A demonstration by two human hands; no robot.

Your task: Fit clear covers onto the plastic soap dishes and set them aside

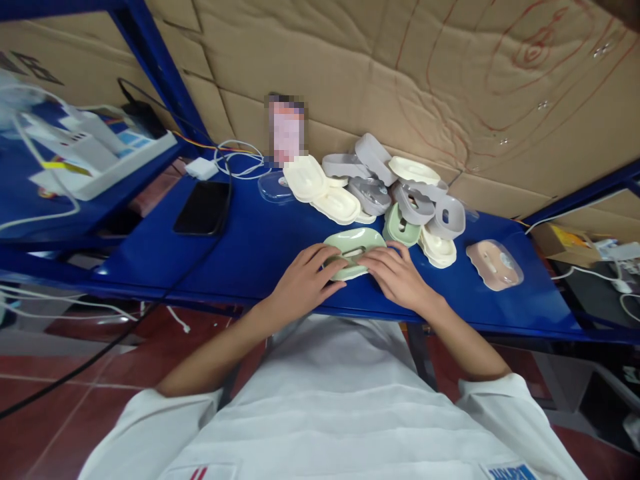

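A pale green oval plastic lid [353, 244] lies on the blue shelf [250, 253] right in front of me. My left hand [306, 280] rests on its left edge with fingers curled over it. My right hand [395, 275] presses on its right edge from the other side. Both hands touch the same lid. Behind it is a heap of similar oval plastic parts [395, 193] in grey, cream and green.
A pink oval part under a clear cover [494, 265] lies to the right. A black phone [203, 208], a white charger with cable [201, 168] and a clear cover [274, 188] lie at the left. Cardboard lines the back wall. White trays [95, 157] sit far left.
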